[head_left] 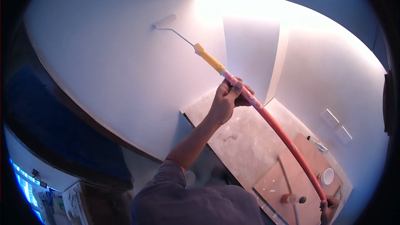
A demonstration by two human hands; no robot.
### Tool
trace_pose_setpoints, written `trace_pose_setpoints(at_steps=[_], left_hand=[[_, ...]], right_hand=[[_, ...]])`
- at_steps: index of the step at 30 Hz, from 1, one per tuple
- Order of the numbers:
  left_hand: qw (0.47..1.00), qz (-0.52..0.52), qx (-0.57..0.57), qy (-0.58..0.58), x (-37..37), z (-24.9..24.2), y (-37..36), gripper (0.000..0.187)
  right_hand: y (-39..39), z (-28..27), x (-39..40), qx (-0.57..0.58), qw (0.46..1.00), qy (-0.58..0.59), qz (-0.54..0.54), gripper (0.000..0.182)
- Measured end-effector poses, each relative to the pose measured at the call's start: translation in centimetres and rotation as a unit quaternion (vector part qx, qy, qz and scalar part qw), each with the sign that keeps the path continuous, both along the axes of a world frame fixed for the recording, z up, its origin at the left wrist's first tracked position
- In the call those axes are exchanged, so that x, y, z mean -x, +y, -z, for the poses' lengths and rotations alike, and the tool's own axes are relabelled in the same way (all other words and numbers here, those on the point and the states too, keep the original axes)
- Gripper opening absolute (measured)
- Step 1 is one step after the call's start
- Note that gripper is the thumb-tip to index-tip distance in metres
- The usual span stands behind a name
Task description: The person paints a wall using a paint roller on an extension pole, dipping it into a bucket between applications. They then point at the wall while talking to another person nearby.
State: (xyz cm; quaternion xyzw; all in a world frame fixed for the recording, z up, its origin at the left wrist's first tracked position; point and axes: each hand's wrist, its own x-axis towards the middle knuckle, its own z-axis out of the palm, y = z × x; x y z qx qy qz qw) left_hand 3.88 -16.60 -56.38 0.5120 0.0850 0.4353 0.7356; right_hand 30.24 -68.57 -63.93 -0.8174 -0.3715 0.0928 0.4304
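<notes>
A paint roller with a thin bent metal frame rests against, or very near, the pale wall at the upper left. Its yellow handle is fitted to a long red pole with whitish smears near the top. My left hand is wrapped round the pole's upper part, just below the yellow handle. Down at the lower right, my right hand grips the pole's bottom end, partly cut off by the dark edge of the view. The pole slants across the view above the counter.
Below the pole runs a stained, pale counter with brown boards on it. A white-rimmed cup, a reddish-brown container and a small clear bottle stand or lie there. Wall sockets are at the right.
</notes>
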Motion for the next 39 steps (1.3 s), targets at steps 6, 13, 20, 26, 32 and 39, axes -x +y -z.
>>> trace_pose_setpoints(at_steps=[6,13,20,26,32,39], left_hand=[[0.993,-0.058,-0.074,-0.067,1.0,-6.5,2.2,0.028],[0.994,-0.03,-0.071,-0.074,2.0,-5.7,2.6,0.022],[0.998,0.026,0.052,0.018,1.6,6.3,-1.1,0.025],[0.984,0.096,0.126,0.075,1.6,15.1,-2.4,0.031],[0.967,0.093,0.209,0.109,0.8,21.9,-3.1,0.033],[0.965,0.091,0.211,0.123,1.1,27.2,-2.7,0.038]], right_hand=[[2.5,0.3,1.1,-0.059,0.997,0.022,-0.037,0.036],[3.8,-4.7,4.5,0.034,0.997,-0.061,-0.031,0.017],[-0.3,-3.1,2.4,0.121,0.991,-0.028,-0.04,0.022],[-1.4,-2.2,3.0,0.146,0.989,-0.022,-0.017,0.022],[-1.3,-1.8,3.4,0.176,0.981,-0.08,-0.014,0.02],[-1.3,-0.5,4.8,0.154,0.982,-0.108,-0.006,0.02]])
